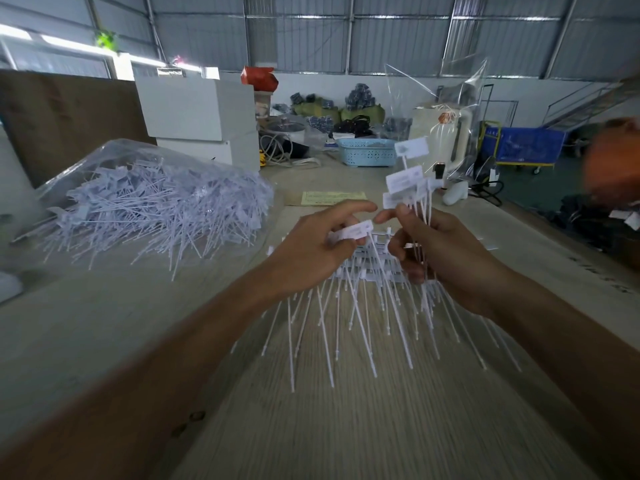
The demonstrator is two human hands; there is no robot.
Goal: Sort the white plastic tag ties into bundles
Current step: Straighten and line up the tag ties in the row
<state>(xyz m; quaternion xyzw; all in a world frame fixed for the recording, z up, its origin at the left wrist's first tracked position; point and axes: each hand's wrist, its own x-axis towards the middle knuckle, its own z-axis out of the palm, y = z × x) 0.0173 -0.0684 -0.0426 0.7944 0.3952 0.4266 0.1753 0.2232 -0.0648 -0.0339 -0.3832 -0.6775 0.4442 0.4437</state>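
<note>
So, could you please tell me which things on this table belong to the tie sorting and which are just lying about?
Part of the job:
left hand, pinching one tag tie
right hand, gripping a bundle of ties
loose ties on the table
bag of unsorted ties

Lying about:
blue basket
yellow paper
white boxes
</note>
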